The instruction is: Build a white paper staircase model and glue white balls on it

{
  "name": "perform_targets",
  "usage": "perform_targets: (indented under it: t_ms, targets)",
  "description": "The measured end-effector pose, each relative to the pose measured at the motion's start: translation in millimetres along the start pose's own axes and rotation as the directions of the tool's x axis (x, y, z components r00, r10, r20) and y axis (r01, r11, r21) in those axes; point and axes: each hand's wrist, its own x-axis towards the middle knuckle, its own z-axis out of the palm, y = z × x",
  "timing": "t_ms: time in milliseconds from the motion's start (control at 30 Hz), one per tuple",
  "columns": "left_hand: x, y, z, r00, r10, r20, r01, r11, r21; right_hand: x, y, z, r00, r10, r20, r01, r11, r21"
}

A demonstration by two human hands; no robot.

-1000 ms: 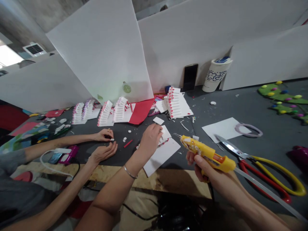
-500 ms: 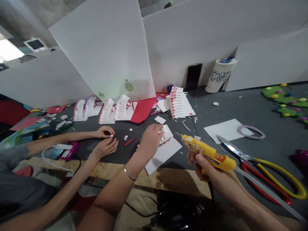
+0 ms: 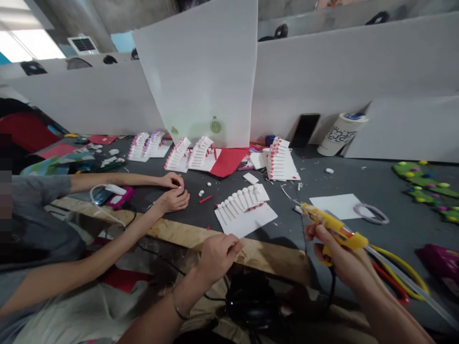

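My right hand [image 3: 339, 255] is wrapped round a yellow hot glue gun [image 3: 335, 228], whose nozzle points left above the table and trails stringy glue. A clear glue stick [image 3: 401, 274] sticks out of its back. Closed, with thumb and fingertips together, my left hand [image 3: 219, 258] hovers at the table's front edge; whatever it may pinch is hidden. Just beyond it stands a small white model [image 3: 238, 203], a curved row of thin sticks with round white tops, on a white card base [image 3: 251, 224]. The gun and my left hand are both apart from the model.
At left, a co-worker's hands [image 3: 175, 198] meet over a tiny white piece. Similar models with red or purple tips [image 3: 281, 160] line the back. Scissors [image 3: 398, 282], a lilac ring [image 3: 371, 214], white paper [image 3: 337, 205], a cup [image 3: 340, 134] and a phone [image 3: 304, 130] are at right.
My left hand has come off the white model and drawn back to the table's front edge, leaving the model's row in full view. The glue gun stays in my right hand. The view has shifted.
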Motion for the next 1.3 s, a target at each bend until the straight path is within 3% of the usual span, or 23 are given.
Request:
perform_targets:
  t_ms: [133, 200, 400, 533, 667, 900, 1033, 1133, 1300]
  targets:
    - [-6.4, 2.9, 7.1, 0.998, 0.054, 0.014, -0.054, 0.998, -0.025, 9.0, 0.3, -19.1, 0.972, 0.070, -0.226, -0.022, 0.978, 0.210]
    - [-11.9, 7.5, 16.6, 0.993, 0.117, 0.029, -0.115, 0.992, -0.059, 12.0, -2.9, -24.6, 0.957, 0.101, -0.274, -0.025, 0.963, 0.268]
    - [-13.9, 17.3, 41.9, 0.964, 0.264, 0.022, -0.261, 0.961, -0.096, 16.4, -7.6, -20.8, 0.963, 0.132, -0.236, -0.060, 0.955, 0.289]
    - [-3.6, 24.5, 57.8, 0.937, 0.328, 0.121, -0.324, 0.944, -0.056, 19.8, -11.1, -13.9, 0.965, 0.142, -0.218, -0.080, 0.959, 0.272]
    - [8.3, 28.1, 73.7, 0.952, 0.232, 0.200, -0.253, 0.964, 0.083, 24.2, -16.5, -9.7, 0.951, 0.191, -0.242, -0.127, 0.958, 0.256]
    - [45.1, 22.8, 84.0, 0.969, 0.125, 0.215, -0.161, 0.974, 0.160, 28.9, -22.6, 0.3, 0.930, 0.242, -0.277, -0.196, 0.964, 0.182]
    - [65.9, 31.9, 90.6, 0.974, 0.138, 0.182, -0.158, 0.983, 0.098, 28.4, -20.1, 0.6, 0.936, 0.246, -0.253, -0.203, 0.962, 0.184]
    - [81.6, 39.2, 94.2, 0.955, 0.178, 0.237, -0.189, 0.982, 0.027, 28.3, -16.3, -2.8, 0.948, 0.204, -0.244, -0.153, 0.965, 0.213]
    - [118.9, 41.2, 100.3, 0.972, 0.070, 0.223, -0.057, 0.996, -0.063, 30.8, -13.6, -9.4, 0.958, 0.164, -0.235, -0.099, 0.959, 0.265]
